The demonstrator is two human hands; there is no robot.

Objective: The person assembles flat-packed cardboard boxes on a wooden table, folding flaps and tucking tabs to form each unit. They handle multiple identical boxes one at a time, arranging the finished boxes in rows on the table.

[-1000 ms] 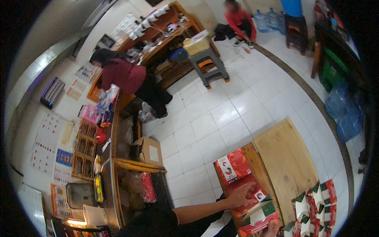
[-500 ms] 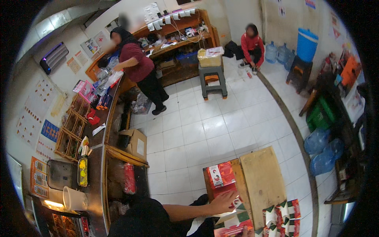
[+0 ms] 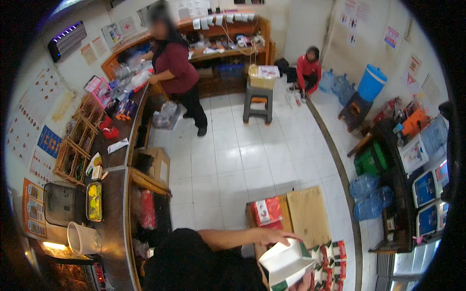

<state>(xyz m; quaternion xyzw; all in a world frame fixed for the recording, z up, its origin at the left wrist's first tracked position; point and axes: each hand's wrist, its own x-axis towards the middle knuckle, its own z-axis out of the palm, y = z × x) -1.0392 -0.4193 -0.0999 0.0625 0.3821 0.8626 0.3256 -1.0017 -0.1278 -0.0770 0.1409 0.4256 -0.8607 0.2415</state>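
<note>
An opened paper food box (image 3: 284, 262), white inside with dark green on its flaps, is held over the low wooden table in front of me. My left hand (image 3: 273, 236) reaches across from the left and grips the box's far edge, fingers closed over it. Low in the picture, my right hand (image 3: 307, 281) is at the box's near right side and seems to grip it; most of that hand is hidden. Flat red printed cartons (image 3: 268, 212) lie stacked at the table's far left corner. Beside the box on the right stand several folded red, white and green boxes (image 3: 335, 262).
A bare wooden board (image 3: 308, 213) forms the table's far right part. A long dark counter (image 3: 114, 194) runs along the left, with a white bucket (image 3: 83, 238). One person (image 3: 174, 65) stands at the counter; another (image 3: 308, 72) squats near water bottles (image 3: 335, 85).
The box went from a flat red-printed face under my left hand to opened out, white inside showing. The standing person has straightened up. My view has shifted slightly.
</note>
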